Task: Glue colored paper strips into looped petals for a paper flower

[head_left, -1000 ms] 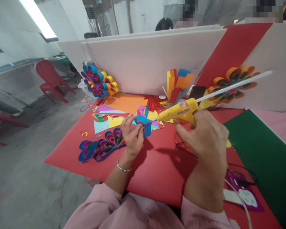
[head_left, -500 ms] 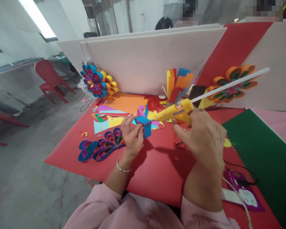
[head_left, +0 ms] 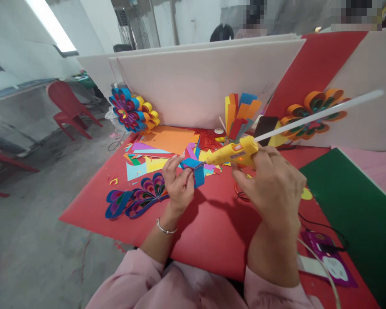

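My left hand (head_left: 179, 184) is closed on a folded blue paper strip (head_left: 194, 168), held just above the red table (head_left: 212, 227). My right hand (head_left: 273, 184) grips a yellow glue gun (head_left: 233, 153) whose nozzle touches the blue strip. A long white glue stick (head_left: 321, 114) juts from the gun's back, up and to the right. A finished blue and purple paper-loop ornament (head_left: 137, 199) lies flat just left of my left hand.
Loose coloured paper sheets (head_left: 167, 143) lie behind my hands. A loop flower (head_left: 131, 110) and an orange one (head_left: 312, 113) lean on white boards (head_left: 199, 81). Upright paper strips (head_left: 241, 112) stand at the back. A green board (head_left: 357, 214) lies at right, a cable (head_left: 321, 227) near it. Red chair (head_left: 69, 107) at left.
The glue gun has slid a little to the left, its nozzle moving onto the blue strip, and the glue stick's far end has swung right. My left hand stayed put.
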Motion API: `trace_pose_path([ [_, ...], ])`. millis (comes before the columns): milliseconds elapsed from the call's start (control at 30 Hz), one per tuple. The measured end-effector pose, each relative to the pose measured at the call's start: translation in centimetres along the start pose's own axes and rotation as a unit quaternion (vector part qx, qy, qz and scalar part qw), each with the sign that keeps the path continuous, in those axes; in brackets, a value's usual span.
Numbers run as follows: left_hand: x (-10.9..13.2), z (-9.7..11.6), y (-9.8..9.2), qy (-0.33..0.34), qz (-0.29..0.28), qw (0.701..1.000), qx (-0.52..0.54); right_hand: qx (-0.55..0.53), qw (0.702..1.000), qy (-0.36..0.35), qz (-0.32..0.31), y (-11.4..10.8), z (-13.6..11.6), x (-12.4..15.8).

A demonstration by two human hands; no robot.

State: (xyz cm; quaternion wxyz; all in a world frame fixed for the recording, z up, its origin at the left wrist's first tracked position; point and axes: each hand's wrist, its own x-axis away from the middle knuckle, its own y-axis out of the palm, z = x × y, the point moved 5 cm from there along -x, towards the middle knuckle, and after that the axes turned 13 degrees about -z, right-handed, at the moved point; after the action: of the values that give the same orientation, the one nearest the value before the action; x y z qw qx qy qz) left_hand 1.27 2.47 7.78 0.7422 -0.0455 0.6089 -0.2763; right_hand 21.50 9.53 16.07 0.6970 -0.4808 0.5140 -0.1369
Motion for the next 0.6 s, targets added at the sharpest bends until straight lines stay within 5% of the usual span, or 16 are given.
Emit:
trace_pose_path([
  [600,-0.07,0.17,-0.06,0.001,0.0,1.0,-0.005,0.002,1.0,-0.013,0.004,-0.38,-0.29,-0.07],
])
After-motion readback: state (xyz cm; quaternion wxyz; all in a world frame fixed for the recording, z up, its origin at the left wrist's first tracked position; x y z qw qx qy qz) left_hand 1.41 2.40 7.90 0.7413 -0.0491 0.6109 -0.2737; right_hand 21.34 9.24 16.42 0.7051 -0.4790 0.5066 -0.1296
